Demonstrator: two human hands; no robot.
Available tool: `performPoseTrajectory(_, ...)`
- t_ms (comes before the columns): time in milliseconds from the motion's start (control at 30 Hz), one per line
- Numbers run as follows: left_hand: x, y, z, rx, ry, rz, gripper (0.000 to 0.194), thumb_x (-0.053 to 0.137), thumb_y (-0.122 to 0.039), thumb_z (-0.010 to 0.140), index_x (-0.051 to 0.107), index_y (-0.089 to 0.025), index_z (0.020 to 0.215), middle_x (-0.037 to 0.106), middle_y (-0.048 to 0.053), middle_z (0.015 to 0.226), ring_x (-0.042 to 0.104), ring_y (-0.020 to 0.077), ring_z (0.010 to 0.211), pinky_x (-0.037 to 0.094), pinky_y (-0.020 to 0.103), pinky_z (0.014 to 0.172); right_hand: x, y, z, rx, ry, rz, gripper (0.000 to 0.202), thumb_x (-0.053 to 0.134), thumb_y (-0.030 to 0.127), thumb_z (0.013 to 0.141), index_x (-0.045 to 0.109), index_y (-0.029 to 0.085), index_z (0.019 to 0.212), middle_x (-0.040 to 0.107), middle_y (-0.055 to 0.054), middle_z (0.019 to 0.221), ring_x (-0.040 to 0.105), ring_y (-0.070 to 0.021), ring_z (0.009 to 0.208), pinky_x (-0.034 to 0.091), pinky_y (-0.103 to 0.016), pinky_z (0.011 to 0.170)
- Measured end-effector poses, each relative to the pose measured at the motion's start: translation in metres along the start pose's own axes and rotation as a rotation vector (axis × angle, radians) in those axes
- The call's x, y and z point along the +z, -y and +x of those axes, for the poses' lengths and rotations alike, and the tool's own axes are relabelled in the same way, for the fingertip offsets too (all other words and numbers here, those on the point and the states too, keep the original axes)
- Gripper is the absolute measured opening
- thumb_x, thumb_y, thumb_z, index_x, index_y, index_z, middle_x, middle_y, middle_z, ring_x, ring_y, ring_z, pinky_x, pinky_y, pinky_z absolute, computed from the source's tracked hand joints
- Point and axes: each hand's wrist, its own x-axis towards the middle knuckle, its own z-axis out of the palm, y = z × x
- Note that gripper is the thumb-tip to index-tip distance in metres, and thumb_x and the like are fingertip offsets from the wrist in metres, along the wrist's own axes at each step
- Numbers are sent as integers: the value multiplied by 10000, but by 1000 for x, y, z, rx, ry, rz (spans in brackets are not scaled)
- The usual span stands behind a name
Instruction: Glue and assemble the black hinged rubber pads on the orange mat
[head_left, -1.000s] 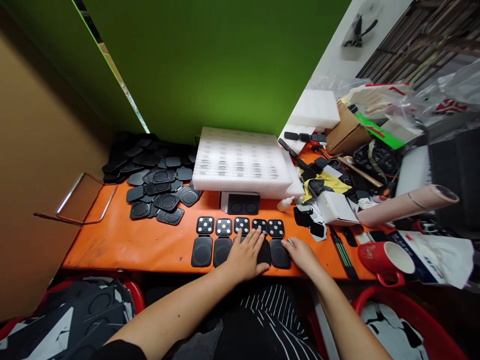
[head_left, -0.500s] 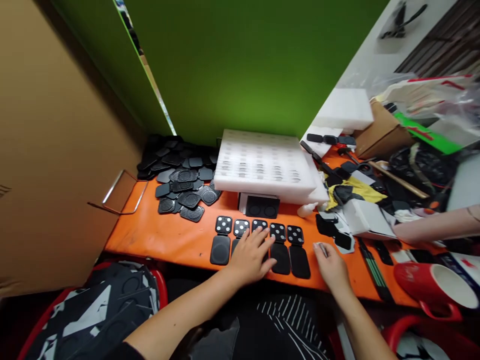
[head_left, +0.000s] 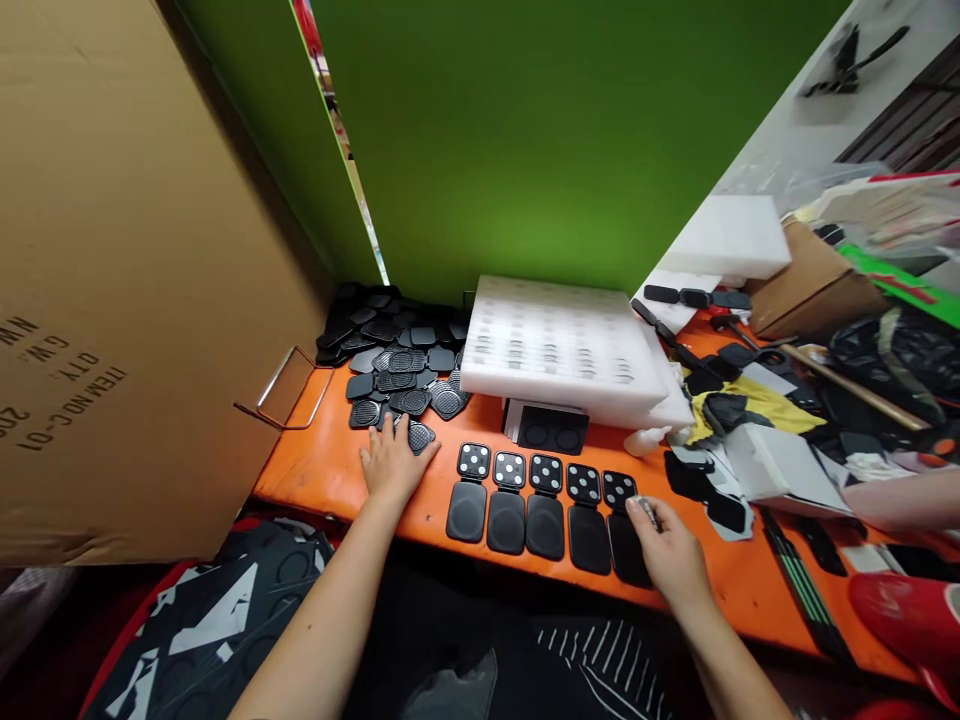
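Note:
My left hand (head_left: 391,462) rests, fingers spread, on a ribbed black pad (head_left: 421,437) at the front edge of a pile of black pads (head_left: 405,362). Part of that pad is hidden under the fingers. Several two-part hinged black pieces (head_left: 545,526) lie side by side in a row on the orange bench; their small upper parts carry light round dots. In my right hand (head_left: 671,555), pinched between thumb and fingers, is a small shiny metal tool (head_left: 649,513), mostly hidden. This hand is beside the rightmost hinged piece (head_left: 628,548) and overlaps its edge.
White foam blocks (head_left: 562,345) stand behind the row, with a small white bottle (head_left: 646,440) to their right. A bent metal wire handle (head_left: 292,390) and a large cardboard box (head_left: 135,300) are at left. Tools, a white box (head_left: 784,470) and a red mug (head_left: 904,620) crowd the right.
My left hand has moved from the middle of the row leftward to the pile. My right hand stays by the row's right end, now nearer the last piece. The view has shifted.

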Motion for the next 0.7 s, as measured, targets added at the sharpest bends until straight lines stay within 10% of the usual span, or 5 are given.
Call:
performPoseTrajectory(267,-13,29,-23,259,32,-9,383,474,-483,843,597,-240,1112,483,82,1329,478,319,1168,369,475,979,2,-17,-3,14,-26,28,492,496,640,701,645,182,803,699,-87,816,636,-263,775,462,-291,632)
performPoseTrajectory(600,-25,31,-6,-181,22,-240,832,620,-244,676,244,-86,1401,466,236,1264,463,360,1185,376,462,955,8,-7,-1,-39,-25,130,532,453,620,735,663,175,937,673,-123,1051,596,-285,1015,447,-380,888)
performPoseTrajectory(700,-28,47,-2,-260,112,-498,744,642,-224,626,396,-125,1321,541,212,1213,464,395,1180,366,503,946,10,-6,-7,-38,28,141,536,454,619,745,659,180,975,675,-120,1046,601,-289,1004,450,-405,894)
